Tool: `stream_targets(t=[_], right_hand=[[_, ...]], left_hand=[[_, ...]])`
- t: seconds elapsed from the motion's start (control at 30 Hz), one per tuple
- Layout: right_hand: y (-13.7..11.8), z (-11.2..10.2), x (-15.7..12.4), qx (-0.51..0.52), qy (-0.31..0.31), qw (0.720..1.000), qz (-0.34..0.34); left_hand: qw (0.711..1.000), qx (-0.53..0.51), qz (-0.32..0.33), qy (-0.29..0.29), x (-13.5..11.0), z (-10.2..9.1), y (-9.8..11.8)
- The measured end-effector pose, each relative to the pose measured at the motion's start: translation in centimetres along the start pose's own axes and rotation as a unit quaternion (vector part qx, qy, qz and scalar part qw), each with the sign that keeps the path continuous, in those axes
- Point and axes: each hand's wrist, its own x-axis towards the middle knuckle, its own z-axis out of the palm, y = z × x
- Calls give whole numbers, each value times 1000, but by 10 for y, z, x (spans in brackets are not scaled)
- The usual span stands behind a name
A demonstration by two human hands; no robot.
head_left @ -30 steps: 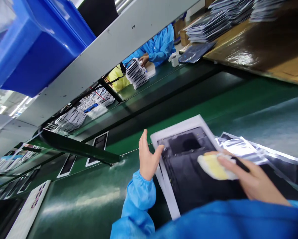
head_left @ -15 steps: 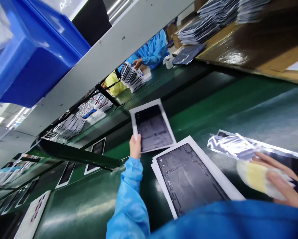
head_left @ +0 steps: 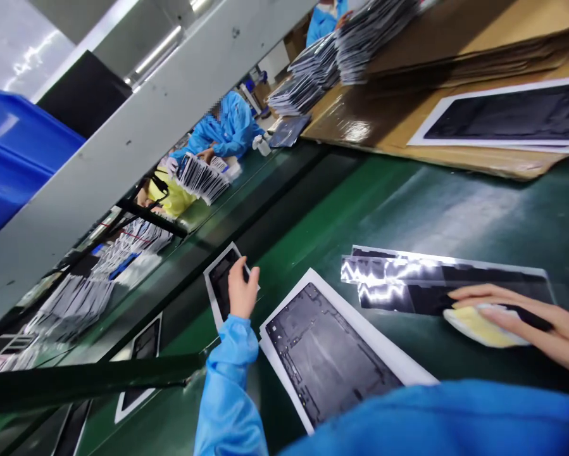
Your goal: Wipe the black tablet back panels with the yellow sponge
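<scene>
My left hand [head_left: 243, 288] is open, thumb and fingers apart, over the edge of a dark panel with a white border [head_left: 219, 278] on the conveyor. Between my arms lies a dark tablet-shaped panel [head_left: 329, 351] with cutouts along its edges, on white sheets [head_left: 414, 373]. My right hand [head_left: 550, 316] is closed around a yellow and white pad [head_left: 486, 326]; a thin black tool [head_left: 531, 316] is also in its grip. Its fingertips are at shiny dark film strips [head_left: 407, 272] on the green surface. Whether they touch the strips is unclear.
Brown cardboard [head_left: 360, 117] at the upper right bears another white-bordered panel [head_left: 507, 114] and stacked packets [head_left: 303, 82]. A grey beam [head_left: 137, 120] and blue bin [head_left: 13, 158] stand at upper left. A person in blue [head_left: 231, 126] sits across. More panels [head_left: 144, 345] lie left.
My left hand has put the white-bordered panel down on the conveyor and loosened its fingers. My right hand still holds the pad near the strips. The view has shifted right.
</scene>
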Motion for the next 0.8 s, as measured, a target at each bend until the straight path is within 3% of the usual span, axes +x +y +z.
stream_targets(t=[0.03, 0.07, 0.13, 0.2, 0.27, 0.37, 0.5, 0.67, 0.8], right_hand=[[-13, -7, 2, -9, -6, 1000, -8], [-24, -13, 1, -16, -1, 1000, -14], [-37, -18, -7, -34, 24, 999, -20], [-36, -18, -21, -59, 47, 997, -16], [-26, -17, -37, -95, 64, 993, -12], [-8, -16, -54, -154, 60, 986, -35], [-2, -13, -56, -181, -17, 981, -61], [-23, 5, -41, -169, -74, 980, -76], [-51, 17, -23, -136, -136, 974, -117]], left_hand=[[998, -3, 50, -30, -11, 12, 23], [986, 16, 141, -85, -24, 23, 48], [942, 49, 275, -186, -55, 43, 95], [892, 68, 356, -271, -85, 60, 134], [854, 94, 396, -325, -106, 77, 161], [824, 156, 413, -355, -120, 99, 180], [813, 218, 395, -369, -123, 117, 188], [820, 220, 355, -392, -125, 117, 197], [844, 183, 294, -409, -127, 115, 213]])
